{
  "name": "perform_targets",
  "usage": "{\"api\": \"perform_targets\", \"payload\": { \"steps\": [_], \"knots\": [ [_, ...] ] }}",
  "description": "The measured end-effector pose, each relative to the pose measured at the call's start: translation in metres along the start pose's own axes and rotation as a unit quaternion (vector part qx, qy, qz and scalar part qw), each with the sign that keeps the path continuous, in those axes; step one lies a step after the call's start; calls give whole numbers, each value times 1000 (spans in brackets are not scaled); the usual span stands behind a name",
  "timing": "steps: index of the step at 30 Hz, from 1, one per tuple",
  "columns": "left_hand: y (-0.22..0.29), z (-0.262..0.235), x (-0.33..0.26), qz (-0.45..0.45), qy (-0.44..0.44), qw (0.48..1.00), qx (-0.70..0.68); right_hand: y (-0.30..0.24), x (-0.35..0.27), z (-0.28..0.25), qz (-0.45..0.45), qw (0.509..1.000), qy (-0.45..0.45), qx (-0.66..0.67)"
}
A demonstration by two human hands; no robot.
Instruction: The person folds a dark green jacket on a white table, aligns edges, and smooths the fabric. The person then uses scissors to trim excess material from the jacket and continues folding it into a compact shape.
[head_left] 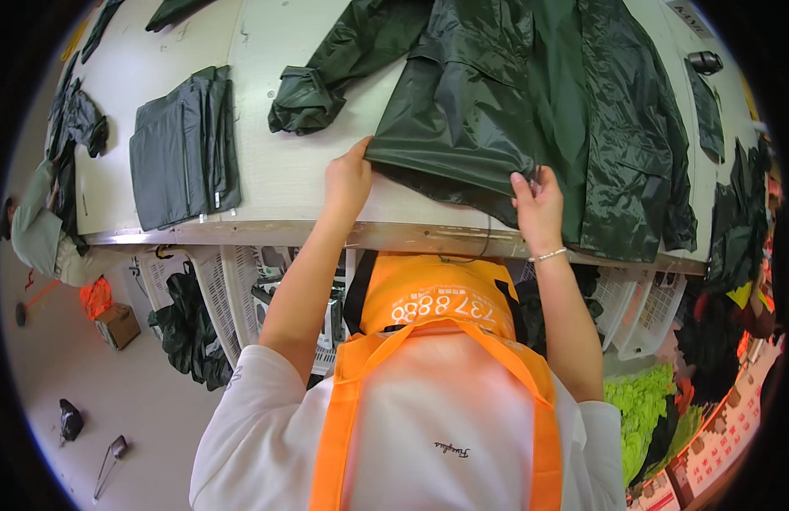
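Observation:
A dark green rain jacket point(531, 102) lies spread on the white table point(275, 162), one sleeve reaching out to the left. My left hand point(350, 176) grips the jacket's folded hem at its left corner. My right hand point(538, 204) pinches the hem further right, near the table's front edge; a thin bracelet circles that wrist. I wear a white shirt and an orange apron point(437, 315).
A folded dark green garment point(183, 149) lies on the table's left part. More dark fabric lies at the left and right table ends. White plastic baskets point(646, 311) hang under the table. Bright green cloth point(642, 404) is piled at lower right. A cardboard box point(118, 325) sits on the floor.

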State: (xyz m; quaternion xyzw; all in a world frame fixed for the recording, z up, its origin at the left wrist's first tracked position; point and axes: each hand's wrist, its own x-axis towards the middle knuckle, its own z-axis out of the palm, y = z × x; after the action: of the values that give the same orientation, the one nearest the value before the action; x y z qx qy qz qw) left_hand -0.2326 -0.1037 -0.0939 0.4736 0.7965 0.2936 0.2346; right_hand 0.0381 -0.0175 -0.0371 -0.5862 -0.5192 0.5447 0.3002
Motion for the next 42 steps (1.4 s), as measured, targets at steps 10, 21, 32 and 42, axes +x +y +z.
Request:
{"api": "perform_targets", "payload": {
  "steps": [10,21,32,42],
  "knots": [
    [-9,-25,2,76,160,982,-67,49,15,-101,16,987,116,-108],
    [-15,-45,44,-92,68,949,-294,-22,-1,24,-119,990,-59,-37],
    [61,-40,-38,80,194,972,-103,-48,1,65,-158,968,-160,-110],
    [84,-60,29,135,-192,930,-281,-92,7,46,-188,948,-254,38]
  ]
}}
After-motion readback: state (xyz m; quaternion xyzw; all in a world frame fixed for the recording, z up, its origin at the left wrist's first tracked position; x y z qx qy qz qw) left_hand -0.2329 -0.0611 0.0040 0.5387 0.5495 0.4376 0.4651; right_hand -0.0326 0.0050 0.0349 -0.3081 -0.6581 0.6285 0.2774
